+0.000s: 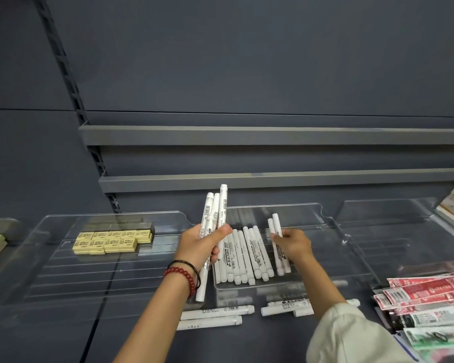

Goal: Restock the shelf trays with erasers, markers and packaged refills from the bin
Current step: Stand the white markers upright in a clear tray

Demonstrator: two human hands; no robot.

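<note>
While the left hand [203,247] grips a bundle of white markers [215,208] at the left edge of the middle clear tray [273,205], the right hand [295,243] pinches two markers [275,224] over it, beside the laid row [247,255] — light, stiff, smooth barrels, likely to roll, so hold mid-barrel.

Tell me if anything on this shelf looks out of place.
Yes. Several white markers lie loose on the shelf in front of the clear tray, sideways, while the row of markers inside it points front to back. Nothing looks damaged.
</note>
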